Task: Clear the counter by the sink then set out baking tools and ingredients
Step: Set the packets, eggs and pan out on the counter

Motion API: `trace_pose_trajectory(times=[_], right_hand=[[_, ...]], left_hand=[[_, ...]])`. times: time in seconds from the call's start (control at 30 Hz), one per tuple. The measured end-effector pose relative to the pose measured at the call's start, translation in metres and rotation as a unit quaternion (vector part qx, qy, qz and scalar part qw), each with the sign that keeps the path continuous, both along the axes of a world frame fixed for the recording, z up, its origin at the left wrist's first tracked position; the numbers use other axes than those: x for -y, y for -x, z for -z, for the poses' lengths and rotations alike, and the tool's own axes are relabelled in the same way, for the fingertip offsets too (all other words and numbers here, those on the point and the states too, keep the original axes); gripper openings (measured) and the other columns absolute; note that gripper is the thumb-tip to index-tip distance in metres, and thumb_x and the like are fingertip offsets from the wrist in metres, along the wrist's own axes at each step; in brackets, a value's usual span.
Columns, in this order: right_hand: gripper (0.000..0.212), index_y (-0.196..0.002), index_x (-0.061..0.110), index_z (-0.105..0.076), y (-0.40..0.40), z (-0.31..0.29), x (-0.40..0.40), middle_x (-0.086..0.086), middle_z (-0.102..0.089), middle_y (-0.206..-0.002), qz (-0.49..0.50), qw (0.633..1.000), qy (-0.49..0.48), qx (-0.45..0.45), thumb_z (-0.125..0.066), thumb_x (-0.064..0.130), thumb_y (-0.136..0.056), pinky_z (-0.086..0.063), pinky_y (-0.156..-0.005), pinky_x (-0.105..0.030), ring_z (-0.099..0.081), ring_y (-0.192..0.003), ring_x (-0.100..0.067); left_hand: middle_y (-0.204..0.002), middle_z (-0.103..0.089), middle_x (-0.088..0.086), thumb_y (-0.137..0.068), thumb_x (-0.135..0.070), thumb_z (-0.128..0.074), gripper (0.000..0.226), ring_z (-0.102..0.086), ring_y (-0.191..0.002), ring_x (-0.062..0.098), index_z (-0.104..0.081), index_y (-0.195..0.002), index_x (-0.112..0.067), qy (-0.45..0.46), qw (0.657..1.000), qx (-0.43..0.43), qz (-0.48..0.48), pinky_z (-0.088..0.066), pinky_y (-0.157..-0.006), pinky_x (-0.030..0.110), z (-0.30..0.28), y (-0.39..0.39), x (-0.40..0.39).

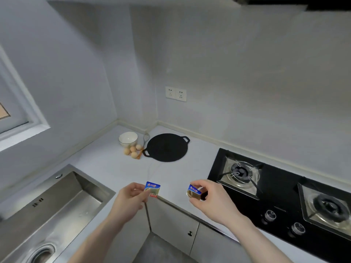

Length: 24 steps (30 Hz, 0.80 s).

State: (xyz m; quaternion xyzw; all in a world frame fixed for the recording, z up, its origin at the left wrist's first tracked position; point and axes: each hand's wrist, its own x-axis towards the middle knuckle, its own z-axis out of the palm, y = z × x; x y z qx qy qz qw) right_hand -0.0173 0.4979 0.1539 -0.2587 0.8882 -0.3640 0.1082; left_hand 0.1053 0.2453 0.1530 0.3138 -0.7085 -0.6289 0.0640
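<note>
foil-topped butter portions, one pinched in the left hand (131, 194) and one (194, 192) in the right hand (212, 198), hang just over the tabletop (106, 164) edge, fingers curled round each; light, soft, likely squashable, best held by the rims.

Pale grey walls (247, 63), window frame (22, 111) at left, perhaps grey floor (157, 249) below.

Both hands (131, 194) (210, 196) pinch butter packets (153, 188) (193, 192) above counter (106, 164).
</note>
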Motion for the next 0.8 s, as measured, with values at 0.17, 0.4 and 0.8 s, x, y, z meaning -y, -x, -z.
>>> trace_pose_trajectory(times=[0.17, 0.4, 0.8], right_hand=[[0.042, -0.123, 0.036, -0.066, 0.057, 0.002, 0.048, 0.024, -0.064, -0.11, -0.062, 0.998, -0.023, 0.011, -0.074, 0.041, -0.082, -0.047, -0.08, -0.012, -0.061, -0.1, 0.004], [0.039, -0.121, 0.034, -0.067, 0.113, 0.029, 0.119, 0.016, -0.064, -0.114, -0.128, 0.986, -0.098, 0.03, -0.071, 0.035, -0.081, -0.05, -0.087, -0.02, -0.061, -0.101, -0.003], [0.02, -0.098, 0.029, -0.068, 0.18, 0.111, 0.25, 0.01, -0.069, -0.093, -0.066, 0.975, -0.189, 0.096, -0.064, 0.034, -0.079, -0.058, -0.076, -0.031, -0.066, -0.083, -0.012]], left_hand=[[-0.087, -0.077, 0.01, -0.086, -0.026, -0.078, 0.021, -0.064, -0.072, 0.017, -0.07, -0.096, -0.01, -0.014, 0.999, 0.019, -0.044, -0.051, -0.066, 0.033, 0.013, 0.022, 0.036], [-0.089, -0.078, 0.004, -0.089, -0.026, -0.075, 0.016, -0.069, -0.074, 0.018, -0.073, -0.097, -0.012, -0.016, 0.992, 0.07, -0.104, -0.057, -0.067, 0.033, 0.053, 0.054, 0.09], [-0.089, -0.075, 0.003, -0.083, -0.02, -0.076, 0.021, -0.067, -0.07, 0.016, -0.07, -0.101, -0.01, -0.073, 0.975, 0.199, -0.071, -0.052, -0.056, 0.025, 0.126, 0.166, 0.214]])
